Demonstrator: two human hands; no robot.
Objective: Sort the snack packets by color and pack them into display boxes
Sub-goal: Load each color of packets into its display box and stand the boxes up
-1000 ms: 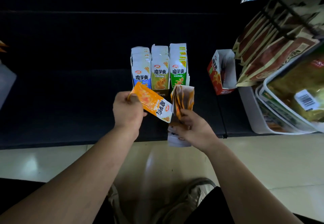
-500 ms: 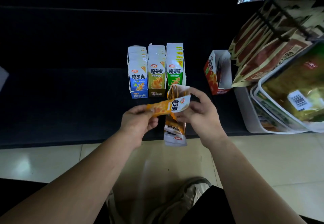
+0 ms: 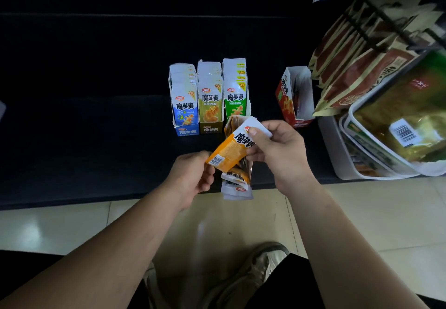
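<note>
An orange snack packet [image 3: 231, 150] is held at both ends: my left hand [image 3: 193, 174] pinches its lower barcode end, my right hand [image 3: 280, 154] grips its white top. Behind it my right hand also holds a stack of orange packets [image 3: 237, 183] hanging downward. On the dark shelf stand three filled display boxes side by side: blue [image 3: 184, 105], yellow [image 3: 209, 102] and green [image 3: 235, 93]. A red display box [image 3: 287, 101] stands apart to the right, and it looks empty inside.
A white basket [image 3: 337, 149] of large snack bags sits at the right, with brown bags [image 3: 357, 67] hanging on a rack above it. The dark shelf [image 3: 96, 127] runs left. Pale floor tiles [image 3: 362, 212] and my shoe [image 3: 253, 275] lie below.
The single orange packet went from my left hand alone to being held by both hands, turned so its back faces up. My right hand moved up to grip its top.
</note>
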